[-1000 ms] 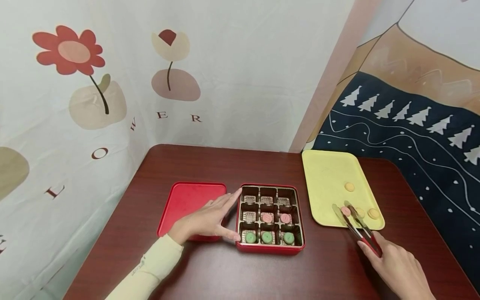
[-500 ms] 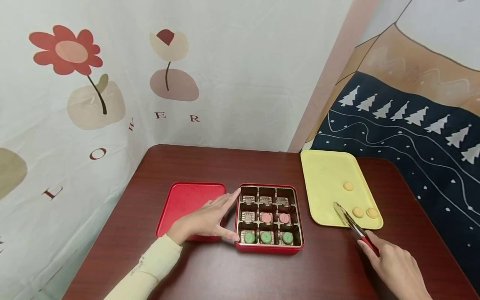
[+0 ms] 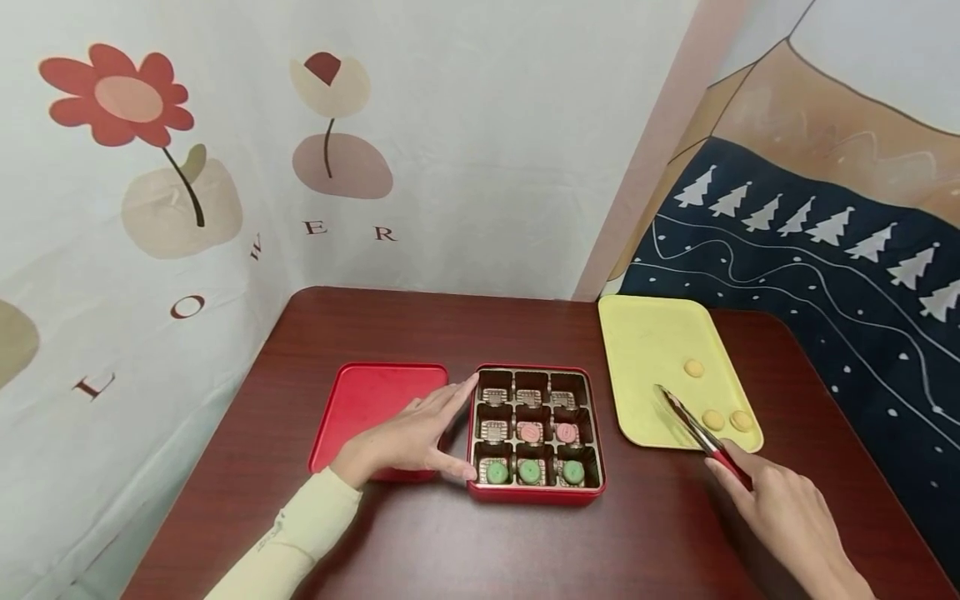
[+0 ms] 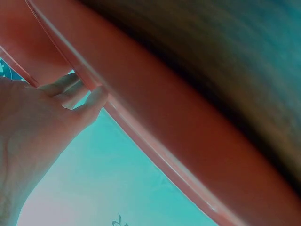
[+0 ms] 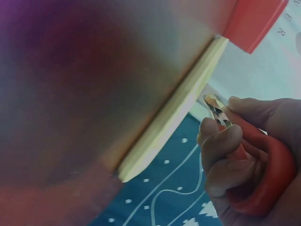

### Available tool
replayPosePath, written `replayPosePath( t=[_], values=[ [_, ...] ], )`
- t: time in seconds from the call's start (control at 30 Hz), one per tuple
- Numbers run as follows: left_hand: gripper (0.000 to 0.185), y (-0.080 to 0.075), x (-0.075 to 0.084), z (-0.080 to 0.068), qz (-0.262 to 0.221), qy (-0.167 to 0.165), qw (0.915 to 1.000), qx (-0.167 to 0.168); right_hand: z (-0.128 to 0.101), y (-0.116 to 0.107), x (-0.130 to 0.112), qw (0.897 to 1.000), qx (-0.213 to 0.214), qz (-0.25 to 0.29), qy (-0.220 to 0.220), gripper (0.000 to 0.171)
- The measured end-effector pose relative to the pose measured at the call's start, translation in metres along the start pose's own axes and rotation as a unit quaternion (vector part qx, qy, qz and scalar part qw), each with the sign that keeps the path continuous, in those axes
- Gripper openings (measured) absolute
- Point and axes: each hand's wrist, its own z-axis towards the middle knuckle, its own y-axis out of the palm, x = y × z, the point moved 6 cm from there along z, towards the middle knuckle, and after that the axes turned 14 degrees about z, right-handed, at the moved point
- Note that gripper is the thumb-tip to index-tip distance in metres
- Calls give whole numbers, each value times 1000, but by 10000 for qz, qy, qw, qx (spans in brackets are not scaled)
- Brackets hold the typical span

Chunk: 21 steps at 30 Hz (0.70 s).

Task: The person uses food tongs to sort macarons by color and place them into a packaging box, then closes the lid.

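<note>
In the head view my left hand (image 3: 408,440) spans the left side of a red box (image 3: 536,495), thumb and straight fingers touching its edge. The gold-brown insert has square compartments: green round sweets (image 3: 529,472) fill the front row, and two pink ones (image 3: 530,432) sit in the middle row's centre and right. My right hand (image 3: 787,504) grips red-handled tongs (image 3: 697,430), their arms pressed together over a yellow tray (image 3: 648,358). Whether a sweet lies between the tips is hidden. In the right wrist view, fingers wrap the red handle (image 5: 277,174).
Several pale yellow round sweets (image 3: 693,368) lie on the tray, two of them just right of the tongs. A red lid (image 3: 386,396) lies left of the box, partly under my left hand. Printed curtains (image 3: 487,150) hang behind the brown table (image 3: 465,550).
The tongs, spread around a pink sweet on the tray a second ago, have been squeezed together, and that sweet is out of sight. The tips have shifted slightly up and left. My left hand stays.
</note>
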Motion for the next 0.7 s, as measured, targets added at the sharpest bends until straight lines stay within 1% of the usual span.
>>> replayPosePath(
  t=[0.3, 0.43, 0.57, 0.7],
  values=[
    [138, 1, -1, 1, 40, 45, 10000, 62, 20, 7, -35, 9978, 113, 340, -559, 43],
    [139, 0, 0, 1, 38, 62, 10000, 46, 27, 12, -53, 9953, 70, 422, -867, 43],
    [139, -2, 1, 0, 93, 67, 9999, 27, 34, 20, -73, 9903, 21, 606, -1247, 44],
    [139, -1, 1, 0, 120, 66, 9999, 25, 39, 30, -92, 9870, -148, 798, -1387, 43]
  ],
)
